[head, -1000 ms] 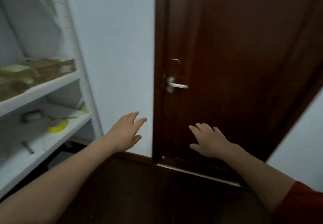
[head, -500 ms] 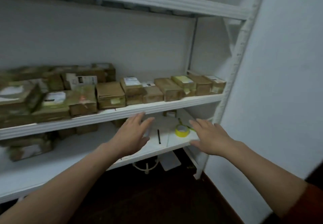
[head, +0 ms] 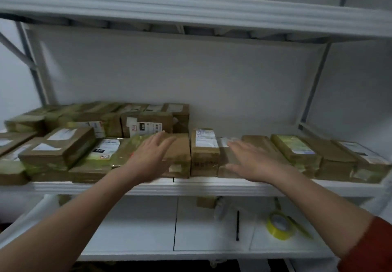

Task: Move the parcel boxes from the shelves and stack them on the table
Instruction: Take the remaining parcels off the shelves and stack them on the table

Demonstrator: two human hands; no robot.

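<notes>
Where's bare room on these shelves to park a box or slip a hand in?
Middle shelf: parcel boxes fill the front edge end to end, piled at left. Bare strip behind the right-hand row, up to the right post. Lower shelf: bare white left of the black pen; yellow tape roll sits right of it.

Yellow tape roll (head: 279, 225), thin black stick (head: 237, 225) beside it; white wall (head: 191, 76) behind
</notes>
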